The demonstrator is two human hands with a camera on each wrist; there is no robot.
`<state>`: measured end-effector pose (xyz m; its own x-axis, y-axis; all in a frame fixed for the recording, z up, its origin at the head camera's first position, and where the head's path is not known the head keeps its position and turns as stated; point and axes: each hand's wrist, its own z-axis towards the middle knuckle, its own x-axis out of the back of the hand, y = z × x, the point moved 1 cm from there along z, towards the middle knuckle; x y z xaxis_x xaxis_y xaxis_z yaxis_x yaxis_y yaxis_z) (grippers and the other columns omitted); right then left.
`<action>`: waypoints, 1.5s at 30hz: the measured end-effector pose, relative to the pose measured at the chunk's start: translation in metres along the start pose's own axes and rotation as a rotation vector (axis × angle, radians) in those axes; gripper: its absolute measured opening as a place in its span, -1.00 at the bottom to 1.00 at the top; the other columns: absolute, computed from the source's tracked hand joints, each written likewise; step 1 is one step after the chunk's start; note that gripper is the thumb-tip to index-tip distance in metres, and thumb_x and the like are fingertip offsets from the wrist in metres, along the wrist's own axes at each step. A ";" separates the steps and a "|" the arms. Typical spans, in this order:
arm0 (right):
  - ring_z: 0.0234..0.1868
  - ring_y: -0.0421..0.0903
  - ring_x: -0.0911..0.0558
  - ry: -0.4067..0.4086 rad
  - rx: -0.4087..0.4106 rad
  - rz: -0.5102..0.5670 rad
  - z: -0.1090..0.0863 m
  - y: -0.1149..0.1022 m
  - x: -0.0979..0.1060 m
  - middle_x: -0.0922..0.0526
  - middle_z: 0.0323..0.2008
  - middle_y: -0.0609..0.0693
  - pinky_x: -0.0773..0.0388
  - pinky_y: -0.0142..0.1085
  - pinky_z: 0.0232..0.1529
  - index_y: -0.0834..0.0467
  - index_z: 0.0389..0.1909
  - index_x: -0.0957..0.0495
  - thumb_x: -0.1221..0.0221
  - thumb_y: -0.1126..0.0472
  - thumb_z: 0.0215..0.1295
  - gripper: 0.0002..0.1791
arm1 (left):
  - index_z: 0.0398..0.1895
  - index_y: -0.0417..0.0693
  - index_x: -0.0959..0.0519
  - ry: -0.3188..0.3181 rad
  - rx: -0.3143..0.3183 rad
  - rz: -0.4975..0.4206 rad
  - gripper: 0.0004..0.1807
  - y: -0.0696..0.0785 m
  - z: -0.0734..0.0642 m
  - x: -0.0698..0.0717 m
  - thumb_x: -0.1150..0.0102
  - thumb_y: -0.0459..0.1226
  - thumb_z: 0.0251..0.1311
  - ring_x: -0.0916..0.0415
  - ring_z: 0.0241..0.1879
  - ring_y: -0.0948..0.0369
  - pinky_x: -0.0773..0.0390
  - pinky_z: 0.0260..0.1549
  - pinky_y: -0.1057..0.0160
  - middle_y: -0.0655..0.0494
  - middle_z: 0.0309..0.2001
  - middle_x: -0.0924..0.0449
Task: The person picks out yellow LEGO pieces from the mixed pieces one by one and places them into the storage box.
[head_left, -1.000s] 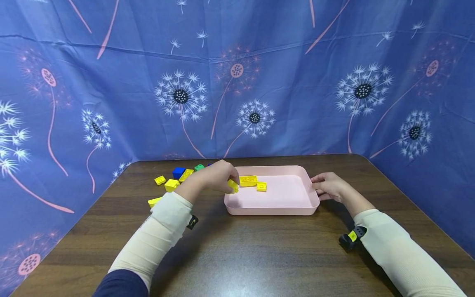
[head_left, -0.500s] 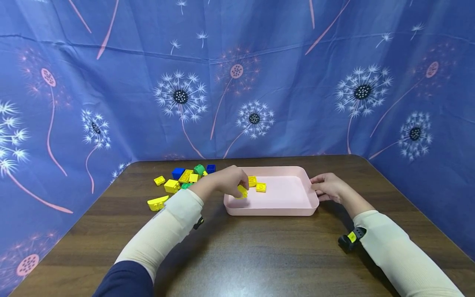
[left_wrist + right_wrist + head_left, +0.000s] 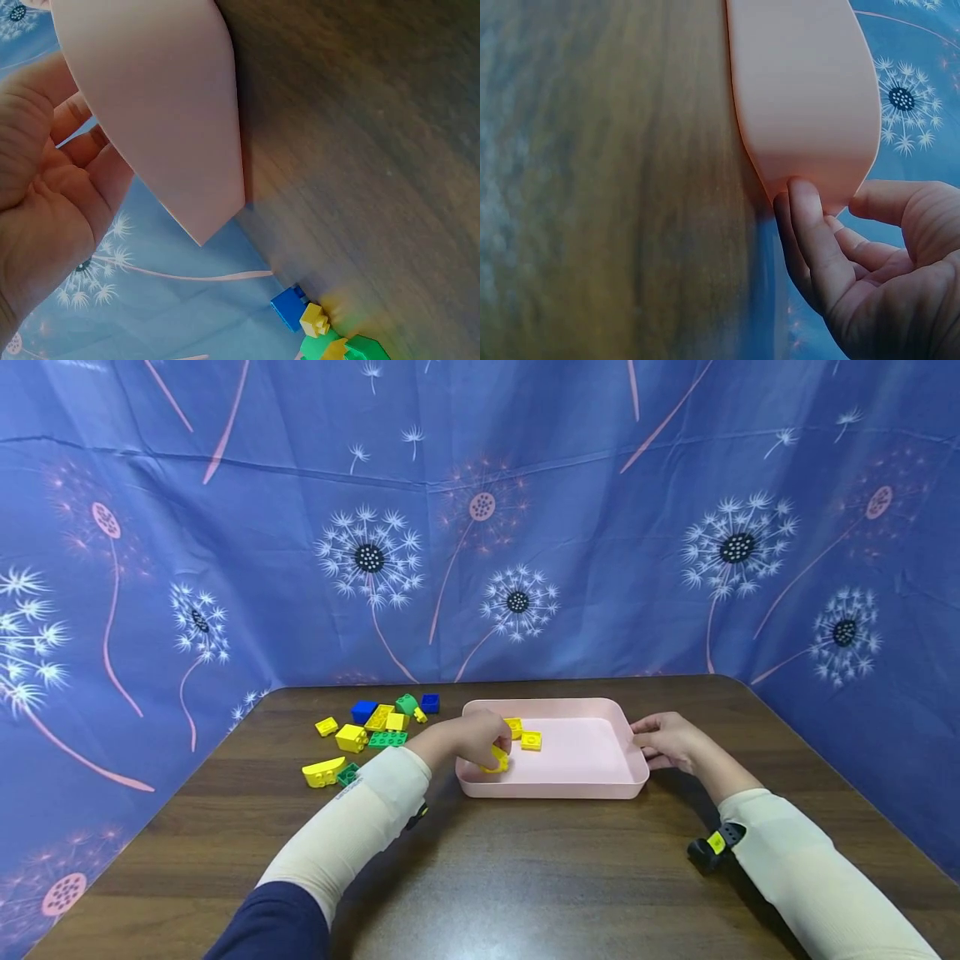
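Note:
My left hand (image 3: 478, 737) reaches over the left end of a shallow pink tray (image 3: 585, 753) and pinches a yellow toy building brick (image 3: 498, 762) low inside it. Beside that hand lie a partly covered yellow brick (image 3: 514, 727) and a small flat yellow brick (image 3: 531, 741) on the tray floor. In the left wrist view the tray wall (image 3: 157, 112) hides the held brick and the fingertips of the left hand (image 3: 52, 172). At the tray's right end my right hand (image 3: 672, 745) grips the wall, thumb at the rim and fingers against the outside.
Left of the tray several loose bricks are spread on the brown wooden table (image 3: 540, 877): a yellow curved brick (image 3: 324, 772), a green plate brick (image 3: 387, 740), a blue brick (image 3: 364, 711) and others. A blue dandelion-patterned cloth (image 3: 600, 568) hangs behind the table.
My left hand has moved right and lower into the tray with the yellow brick, uncovering more of the loose bricks on the left. My right hand stays at the tray's right end.

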<state>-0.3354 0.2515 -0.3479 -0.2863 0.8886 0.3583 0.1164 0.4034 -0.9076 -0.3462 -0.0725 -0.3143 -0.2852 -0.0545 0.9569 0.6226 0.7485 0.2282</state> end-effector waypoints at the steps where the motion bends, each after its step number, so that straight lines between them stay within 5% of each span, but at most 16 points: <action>1: -0.25 -0.09 -0.65 0.000 0.003 -0.001 0.000 0.000 0.000 -0.55 -0.10 0.27 -0.64 -0.06 -0.16 0.59 0.24 -0.18 -0.05 0.36 0.38 -0.47 | -0.41 0.01 -0.63 -0.003 0.012 -0.001 -0.83 0.000 0.001 0.000 -0.46 -0.34 -0.05 -0.44 -0.33 0.22 -0.49 -0.23 0.35 0.24 -0.42 -0.58; 13: -0.25 -0.10 -0.65 -0.007 -0.001 -0.010 0.000 0.001 0.002 -0.56 -0.11 0.26 -0.65 -0.08 -0.18 0.59 0.25 -0.19 -0.06 0.35 0.39 -0.46 | -0.43 0.03 -0.61 -0.034 0.035 0.044 -0.79 0.001 0.005 -0.001 -0.48 -0.35 -0.11 -0.42 -0.30 0.20 -0.46 -0.25 0.30 0.26 -0.40 -0.56; 21: -0.25 -0.10 -0.64 -0.008 -0.004 -0.014 -0.001 -0.002 0.003 -0.56 -0.11 0.26 -0.64 -0.07 -0.16 0.59 0.25 -0.19 -0.04 0.36 0.39 -0.48 | -0.20 -0.02 -0.65 -0.020 0.040 0.041 -0.72 0.003 -0.002 0.010 -0.45 -0.28 -0.02 -0.44 -0.26 0.21 -0.51 -0.20 0.33 0.22 -0.33 -0.55; 30: -0.23 -0.09 -0.65 -0.018 -0.009 -0.002 -0.002 0.000 0.003 -0.55 -0.09 0.28 -0.64 -0.07 -0.16 0.59 0.26 -0.17 -0.04 0.37 0.40 -0.47 | -0.03 -0.13 -0.62 0.003 0.015 -0.020 -0.59 0.008 -0.019 0.019 -0.44 -0.32 -0.01 -0.45 -0.15 0.15 -0.51 -0.08 0.27 0.07 -0.14 -0.59; 37: -0.26 -0.12 -0.66 -0.032 0.003 0.004 -0.002 0.002 0.002 -0.60 -0.15 0.22 -0.65 -0.10 -0.19 0.61 0.25 -0.16 -0.01 0.38 0.39 -0.48 | 0.04 -0.05 -0.63 0.031 -0.032 0.039 -0.51 0.011 -0.036 0.026 -0.49 -0.26 -0.05 -0.46 0.00 0.11 -0.47 0.08 0.17 0.05 0.06 -0.59; 45: -0.26 -0.11 -0.66 -0.030 0.007 0.011 -0.002 0.000 0.001 -0.61 -0.16 0.21 -0.65 -0.10 -0.19 0.61 0.25 -0.16 -0.01 0.38 0.38 -0.47 | 0.06 0.04 -0.62 0.107 -0.009 0.070 -0.44 0.011 -0.063 0.032 -0.55 -0.27 -0.11 -0.41 0.10 0.14 -0.49 0.09 0.23 0.08 0.11 -0.46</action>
<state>-0.3341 0.2532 -0.3472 -0.3139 0.8859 0.3416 0.1128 0.3920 -0.9130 -0.3026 -0.1070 -0.2700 -0.1620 -0.0733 0.9841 0.6448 0.7470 0.1618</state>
